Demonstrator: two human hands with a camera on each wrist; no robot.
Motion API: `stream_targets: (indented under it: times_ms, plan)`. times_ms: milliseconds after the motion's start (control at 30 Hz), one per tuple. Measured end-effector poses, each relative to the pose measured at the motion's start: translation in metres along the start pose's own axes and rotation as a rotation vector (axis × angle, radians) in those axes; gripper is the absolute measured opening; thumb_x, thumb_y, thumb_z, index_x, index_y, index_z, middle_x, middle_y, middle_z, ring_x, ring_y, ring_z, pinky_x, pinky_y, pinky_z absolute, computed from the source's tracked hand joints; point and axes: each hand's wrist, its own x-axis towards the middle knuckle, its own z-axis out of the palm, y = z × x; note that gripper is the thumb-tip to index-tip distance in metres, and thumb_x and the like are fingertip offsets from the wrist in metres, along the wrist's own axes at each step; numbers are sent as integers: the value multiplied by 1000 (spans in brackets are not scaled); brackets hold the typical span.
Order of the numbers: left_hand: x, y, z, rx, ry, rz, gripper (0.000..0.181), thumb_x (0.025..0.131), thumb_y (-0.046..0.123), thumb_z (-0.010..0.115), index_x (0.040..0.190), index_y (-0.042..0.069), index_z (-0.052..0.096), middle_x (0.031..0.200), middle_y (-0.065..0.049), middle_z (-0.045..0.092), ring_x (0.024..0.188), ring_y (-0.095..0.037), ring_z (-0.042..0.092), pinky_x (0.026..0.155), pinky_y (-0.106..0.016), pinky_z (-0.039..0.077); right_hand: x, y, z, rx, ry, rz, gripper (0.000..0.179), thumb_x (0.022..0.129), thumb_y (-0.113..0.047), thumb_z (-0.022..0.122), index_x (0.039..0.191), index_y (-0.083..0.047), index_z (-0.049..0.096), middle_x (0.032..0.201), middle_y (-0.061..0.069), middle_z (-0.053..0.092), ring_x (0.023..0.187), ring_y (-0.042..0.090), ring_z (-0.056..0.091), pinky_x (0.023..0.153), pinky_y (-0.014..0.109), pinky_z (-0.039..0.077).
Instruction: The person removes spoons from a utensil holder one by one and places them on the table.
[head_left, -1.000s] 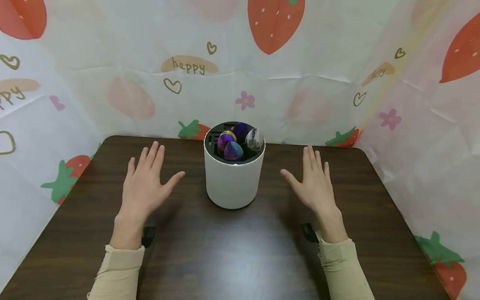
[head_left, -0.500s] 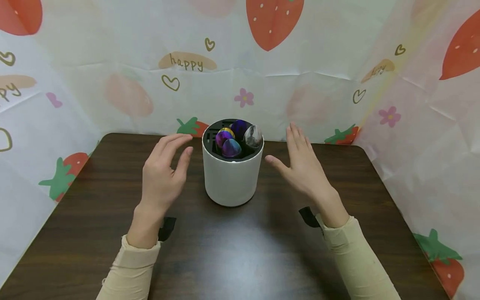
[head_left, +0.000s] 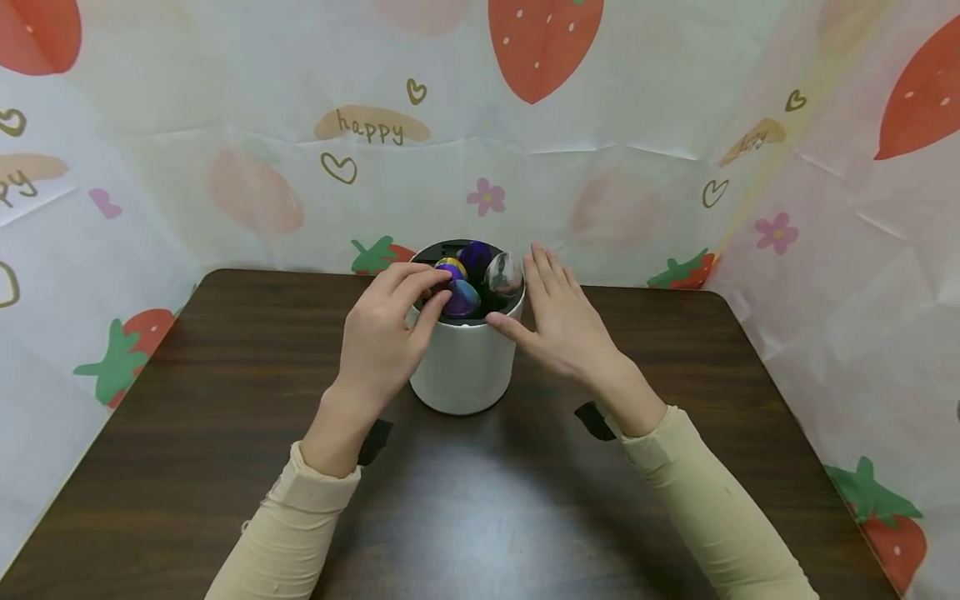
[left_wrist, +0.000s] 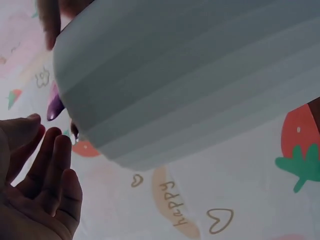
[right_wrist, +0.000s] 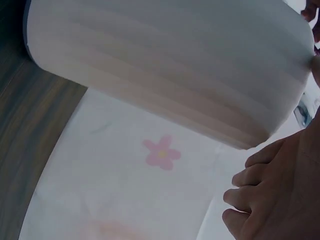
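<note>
On the wall sheet, printed: "happy". Below, hovering with the left hand, loosely bent, gripping nothing, by egg-shaped tops in the white bin. Alongside, extending the right hand, straight-fingered and empty; hard to tell whether touching.

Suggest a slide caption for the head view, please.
Left hand near four rounded objects in a white container, right hand beside it.

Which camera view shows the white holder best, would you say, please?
The head view: it shows the holder standing on the table, its black top partly hidden by the left hand. Both wrist views show mostly its side wall, cropped by the frame.
</note>
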Motion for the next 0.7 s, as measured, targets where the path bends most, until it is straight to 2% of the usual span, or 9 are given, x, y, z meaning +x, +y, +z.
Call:
stream_targets:
  times_ms: [133,333,533,700]
  plan:
    - [1,-1,6,16,-18,-2,24,92,8,81,115,2,76,109,-13,71,99,-29,68,82,-42,59,1,-3,0,3,-9,-1,104,100,-78,35,166,-2,8,174,10,-3,161,26,-4,130,47,1]
    - [2,0,10,-6,-51,-18,26,92,8,80,118,3,76,108,-12,72,96,-28,69,79,-41,60,1,-3,0,-15,-30,-10,101,101,-76,34,166,-3,8,174,9,-3,160,23,-7,130,45,0]
    - [4,3,11,-118,-60,-76,23,93,3,78,116,-1,76,104,-13,72,87,-22,68,70,-32,58,2,-3,-1,-52,-45,-18,100,102,-76,32,166,-4,6,174,10,-3,160,24,-7,130,43,0]
    - [6,6,10,-218,-62,-151,21,91,-2,77,113,-2,77,101,-12,73,82,-19,67,70,-23,55,2,-2,-1,-64,-47,-12,100,102,-76,33,166,-4,6,174,11,-2,161,27,-4,130,43,1]
